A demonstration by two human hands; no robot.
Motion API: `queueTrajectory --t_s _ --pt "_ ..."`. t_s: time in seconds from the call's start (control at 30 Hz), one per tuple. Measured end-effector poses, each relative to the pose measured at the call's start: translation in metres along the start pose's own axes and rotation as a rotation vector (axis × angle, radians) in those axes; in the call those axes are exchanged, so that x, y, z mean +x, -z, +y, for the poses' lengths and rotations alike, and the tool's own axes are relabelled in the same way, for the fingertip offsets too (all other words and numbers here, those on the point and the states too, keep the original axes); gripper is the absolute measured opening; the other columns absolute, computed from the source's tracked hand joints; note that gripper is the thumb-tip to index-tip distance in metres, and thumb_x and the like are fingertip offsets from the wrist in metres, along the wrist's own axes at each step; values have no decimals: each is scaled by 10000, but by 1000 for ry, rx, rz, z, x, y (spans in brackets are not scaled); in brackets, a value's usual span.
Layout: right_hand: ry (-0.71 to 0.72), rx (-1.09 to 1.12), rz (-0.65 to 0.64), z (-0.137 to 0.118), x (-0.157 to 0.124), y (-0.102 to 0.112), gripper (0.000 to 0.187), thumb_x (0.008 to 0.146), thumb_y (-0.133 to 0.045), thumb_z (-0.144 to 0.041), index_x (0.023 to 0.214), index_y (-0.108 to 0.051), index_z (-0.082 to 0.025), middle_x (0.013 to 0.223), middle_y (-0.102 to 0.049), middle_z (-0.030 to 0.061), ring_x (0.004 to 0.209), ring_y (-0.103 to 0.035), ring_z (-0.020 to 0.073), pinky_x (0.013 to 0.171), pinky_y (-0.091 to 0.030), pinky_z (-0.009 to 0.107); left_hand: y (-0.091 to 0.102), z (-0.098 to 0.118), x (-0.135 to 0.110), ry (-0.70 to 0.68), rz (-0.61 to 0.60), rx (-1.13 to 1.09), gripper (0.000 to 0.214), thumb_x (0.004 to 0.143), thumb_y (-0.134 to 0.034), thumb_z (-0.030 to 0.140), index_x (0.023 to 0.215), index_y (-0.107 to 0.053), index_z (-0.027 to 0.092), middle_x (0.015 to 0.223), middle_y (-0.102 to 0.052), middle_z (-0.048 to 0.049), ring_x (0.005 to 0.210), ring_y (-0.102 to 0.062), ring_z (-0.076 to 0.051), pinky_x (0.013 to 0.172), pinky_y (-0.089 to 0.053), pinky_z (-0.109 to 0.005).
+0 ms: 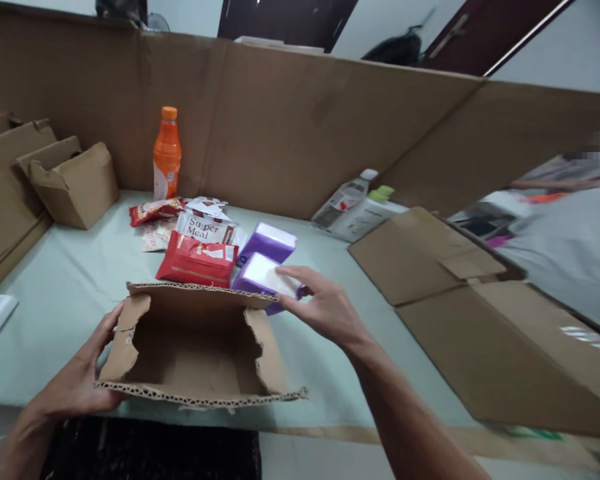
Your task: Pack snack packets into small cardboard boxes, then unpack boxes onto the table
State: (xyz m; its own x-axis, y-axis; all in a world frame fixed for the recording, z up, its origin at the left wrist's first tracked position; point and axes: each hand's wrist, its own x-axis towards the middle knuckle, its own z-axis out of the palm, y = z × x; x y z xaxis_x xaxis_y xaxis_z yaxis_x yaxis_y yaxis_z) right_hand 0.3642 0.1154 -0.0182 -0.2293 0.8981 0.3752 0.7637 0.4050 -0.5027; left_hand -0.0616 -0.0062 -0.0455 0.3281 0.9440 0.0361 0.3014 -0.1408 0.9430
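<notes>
My left hand grips the left side of an open cardboard box, tilted so that its bare inside faces me. My right hand is closed around the right end of a purple-and-white pack, just behind the box's far right corner. Behind it lies a second purple-and-white pack. Left of these packs is a red packet with a grey "Super Meal" sachet behind it. A smaller red snack packet lies near an upright orange drink bottle.
Tall cardboard walls border the back of the green-covered table. A clear bottle and a white bottle with a green cap lean at the back right. Cardboard boxes stand left and right. A person in grey is at far right.
</notes>
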Motion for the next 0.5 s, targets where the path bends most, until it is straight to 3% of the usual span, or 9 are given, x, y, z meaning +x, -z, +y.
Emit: queueTrajectory --t_s 0.13,0.23,0.3,0.4,0.5 --pt "-45 -34 63 29 6 -22 397 871 -574 -411 1147 -735 -176 1207 -748 154 1106 -712 305 855 -613 465 -4 3 2 -17 22 -15 1135 752 -788 670 1659 -168 384 1725 -231 -70 1476 -396 -481 1156 -471 -594" --pt "-30 -43 141 53 7 -36 408 873 -587 -475 1134 -740 -201 1203 -741 145 1143 -693 319 877 -607 473 8 10 -2 -37 156 81 1143 728 -834 617 1651 -211 361 1695 -306 -100 1458 -431 -469 1175 -441 -607" --pt "-17 -49 198 63 7 -43 433 872 -594 -522 1125 -745 -205 1253 -717 156 1140 -688 326 877 -604 477 24 13 -6 -27 341 178 1175 682 -888 574 1638 -255 319 1667 -356 -128 1476 -407 -470 1196 -399 -627" --pt "-21 -47 300 69 2 -55 534 861 -618 -591 1184 -724 -179 1419 -606 199 1239 -627 359 984 -557 527 50 12 -6 -29 730 262 1132 643 -902 600 1579 -358 268 1580 -477 -134 1452 -447 -444 1207 -376 -633" --pt "-82 0 335 69 -11 -70 655 861 -641 -613 1341 -636 -167 1522 -486 217 1399 -484 401 1090 -473 589 74 0 3 -49 1065 344 1113 683 -874 587 1572 -301 241 1515 -528 -129 1366 -550 -366 1119 -502 -562"
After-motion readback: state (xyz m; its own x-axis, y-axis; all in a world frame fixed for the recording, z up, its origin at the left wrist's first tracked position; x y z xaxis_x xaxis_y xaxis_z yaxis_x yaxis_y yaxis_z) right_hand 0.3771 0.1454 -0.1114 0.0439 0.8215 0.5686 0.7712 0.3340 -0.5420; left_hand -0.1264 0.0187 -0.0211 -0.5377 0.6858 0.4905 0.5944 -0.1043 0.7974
